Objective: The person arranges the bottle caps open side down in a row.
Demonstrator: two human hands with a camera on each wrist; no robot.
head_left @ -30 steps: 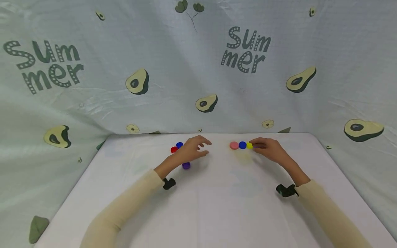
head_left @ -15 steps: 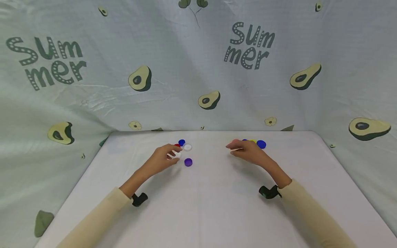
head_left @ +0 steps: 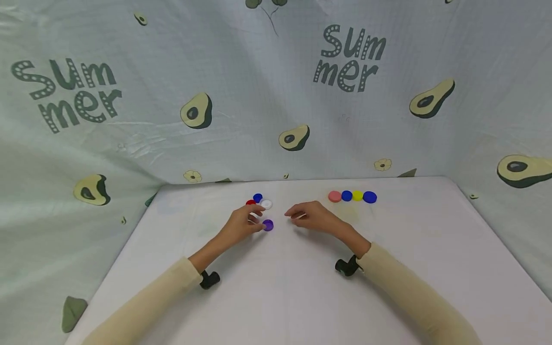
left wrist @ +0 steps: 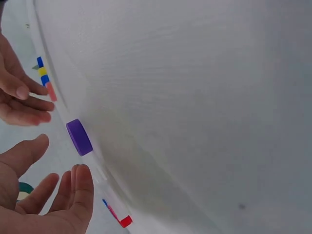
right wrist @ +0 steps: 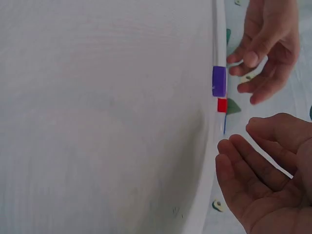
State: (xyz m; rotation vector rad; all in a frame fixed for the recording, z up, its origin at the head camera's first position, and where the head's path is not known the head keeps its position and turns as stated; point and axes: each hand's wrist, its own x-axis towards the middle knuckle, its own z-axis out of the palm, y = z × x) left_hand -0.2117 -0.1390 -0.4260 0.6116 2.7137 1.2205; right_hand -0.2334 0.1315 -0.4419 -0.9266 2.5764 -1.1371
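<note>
My left hand (head_left: 243, 225) is over the left group of round plastic caps, fingers apart and holding nothing. Its thumb tip overlaps the edge of a purple cap (head_left: 268, 225) in the head view; the left wrist view has this purple cap (left wrist: 79, 137) beyond the fingertips. Behind the fingers lie a white cap (head_left: 266, 204), a partly covered red cap (head_left: 250, 202) and a blue cap (head_left: 257, 197). My right hand (head_left: 315, 216) hovers to the right of the purple cap, fingers loosely bent with nothing in them.
At the back right, a pink cap (head_left: 334, 196), a blue cap (head_left: 347, 195), a yellow cap (head_left: 357, 195) and a larger blue cap (head_left: 370, 197) form a row. The white table (head_left: 276, 297) ends at a printed cloth (head_left: 241, 96) behind it.
My right hand has let go of the larger blue cap at the row's right end and moved left. My left hand drew back left, then came slightly right toward the purple cap.
</note>
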